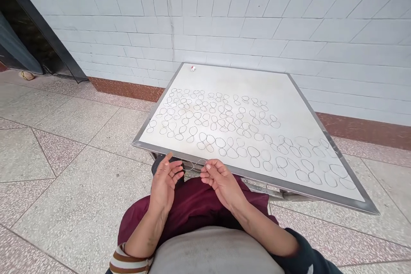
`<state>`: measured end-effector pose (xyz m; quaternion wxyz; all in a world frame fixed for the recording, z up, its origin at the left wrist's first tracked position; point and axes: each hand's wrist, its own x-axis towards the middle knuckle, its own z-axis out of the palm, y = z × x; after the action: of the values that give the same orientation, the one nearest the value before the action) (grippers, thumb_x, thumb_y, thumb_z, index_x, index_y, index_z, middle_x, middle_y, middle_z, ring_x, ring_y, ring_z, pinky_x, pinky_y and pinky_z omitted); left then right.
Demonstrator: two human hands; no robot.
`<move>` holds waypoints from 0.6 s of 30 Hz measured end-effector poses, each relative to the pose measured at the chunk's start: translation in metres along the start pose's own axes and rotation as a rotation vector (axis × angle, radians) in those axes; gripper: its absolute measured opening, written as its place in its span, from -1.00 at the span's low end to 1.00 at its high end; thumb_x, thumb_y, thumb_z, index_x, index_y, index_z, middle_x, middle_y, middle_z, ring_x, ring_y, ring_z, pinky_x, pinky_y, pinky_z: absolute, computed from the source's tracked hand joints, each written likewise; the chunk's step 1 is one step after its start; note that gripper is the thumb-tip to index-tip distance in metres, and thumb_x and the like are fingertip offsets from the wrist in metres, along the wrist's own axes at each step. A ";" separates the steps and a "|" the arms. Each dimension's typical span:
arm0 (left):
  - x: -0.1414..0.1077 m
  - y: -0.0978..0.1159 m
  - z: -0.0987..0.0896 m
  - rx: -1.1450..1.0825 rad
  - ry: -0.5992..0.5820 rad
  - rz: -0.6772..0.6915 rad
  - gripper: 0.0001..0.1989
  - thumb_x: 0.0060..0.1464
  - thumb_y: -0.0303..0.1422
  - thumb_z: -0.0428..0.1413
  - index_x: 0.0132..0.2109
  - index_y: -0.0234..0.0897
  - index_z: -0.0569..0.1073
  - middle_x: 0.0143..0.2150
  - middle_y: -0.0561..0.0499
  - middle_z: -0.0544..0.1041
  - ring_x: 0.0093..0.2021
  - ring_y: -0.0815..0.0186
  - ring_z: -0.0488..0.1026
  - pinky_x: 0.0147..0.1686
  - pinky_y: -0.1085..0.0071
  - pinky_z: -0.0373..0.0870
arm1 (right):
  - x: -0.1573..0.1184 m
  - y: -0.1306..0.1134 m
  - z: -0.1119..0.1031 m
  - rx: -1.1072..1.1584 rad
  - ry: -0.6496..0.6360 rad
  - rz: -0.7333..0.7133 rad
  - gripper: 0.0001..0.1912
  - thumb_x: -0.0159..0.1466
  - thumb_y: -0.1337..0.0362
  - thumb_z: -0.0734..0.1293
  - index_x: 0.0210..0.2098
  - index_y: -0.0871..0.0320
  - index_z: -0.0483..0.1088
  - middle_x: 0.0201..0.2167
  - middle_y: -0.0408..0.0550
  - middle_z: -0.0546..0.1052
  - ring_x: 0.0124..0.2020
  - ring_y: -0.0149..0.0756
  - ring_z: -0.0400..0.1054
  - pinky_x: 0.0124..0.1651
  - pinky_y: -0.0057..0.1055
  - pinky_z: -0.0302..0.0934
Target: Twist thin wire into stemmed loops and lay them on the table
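Head camera view: a seated person in a light grey top (pixel 218 248) and maroon trousers (pixel 138 214) works at a low table, a striped cuff (pixel 130 261) on the left forearm and a dark sleeve (pixel 308 250) on the right. The left hand (pixel 165 175) is wide, palm turned inward, thumb raised apart from loosely curled fingers; whether its fingertips touch anything cannot be told. The right hand (pixel 221 180) is narrow, thumb and fingertips pinching one end of a thin wire-like loop (pixel 193 166), which spans the space between the hands above the lap, just short of the table's grey front edge (pixel 257 174). The step in hand looks to be the forming of a figure-eight, its crossing lying between two lobes. The next move seems to call for a steady right pinch and a light left touch, so that the crossing holds and neither lobe bends, before the piece joins the others. Beyond, rows of looped pieces (pixel 253 157), many of them figure-eights, lie across the white tabletop (pixel 244 79). A small white-and-red object (pixel 193 68) sits near the far left corner. Behind it rise a pale tiled wall (pixel 224 36) and a hanging cord (pixel 171 21)
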<state>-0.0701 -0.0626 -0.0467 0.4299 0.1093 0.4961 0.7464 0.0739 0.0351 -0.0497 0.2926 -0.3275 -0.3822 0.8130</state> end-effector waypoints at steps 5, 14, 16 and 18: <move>-0.004 -0.016 0.008 -0.063 -0.077 0.047 -0.53 0.10 -0.28 0.20 0.16 -0.17 0.39 0.00 -0.08 0.53 0.02 0.27 0.43 0.06 0.30 0.30 | 0.003 0.015 0.011 0.152 -0.050 -0.006 -0.69 0.13 0.12 0.48 -0.30 0.08 0.31 -0.29 -0.18 0.53 -0.22 -0.39 0.47 -0.09 -0.40 0.34; 0.004 -0.013 0.019 -0.073 -0.043 0.103 -0.60 -0.02 -0.34 0.28 0.01 -0.27 0.52 -0.17 -0.09 0.60 -0.07 0.24 0.50 0.07 0.26 0.29 | 0.014 0.035 0.025 0.296 -0.049 0.013 -0.72 0.08 0.21 0.52 -0.37 0.07 0.33 -0.24 -0.18 0.55 -0.08 -0.33 0.46 0.12 -0.30 0.29; 0.005 -0.008 0.020 -0.068 -0.045 0.116 -0.60 -0.02 -0.34 0.28 0.01 -0.28 0.52 -0.17 -0.08 0.60 -0.08 0.25 0.49 0.07 0.27 0.29 | 0.016 0.033 0.028 0.312 -0.049 0.001 -0.72 0.07 0.22 0.52 -0.38 0.07 0.34 -0.25 -0.17 0.55 -0.08 -0.34 0.46 0.11 -0.33 0.29; 0.007 -0.004 0.022 -0.047 -0.049 0.134 -0.59 -0.01 -0.35 0.28 0.03 -0.27 0.51 -0.16 -0.08 0.60 -0.08 0.26 0.49 0.06 0.29 0.29 | 0.019 0.030 0.032 0.339 -0.063 -0.009 -0.73 0.07 0.24 0.52 -0.38 0.07 0.34 -0.25 -0.17 0.54 -0.08 -0.36 0.44 0.10 -0.37 0.29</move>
<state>-0.0590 -0.0423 -0.0413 0.3935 0.1502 0.4594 0.7821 0.0312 0.0190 -0.0644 0.3350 -0.2461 -0.2502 0.8744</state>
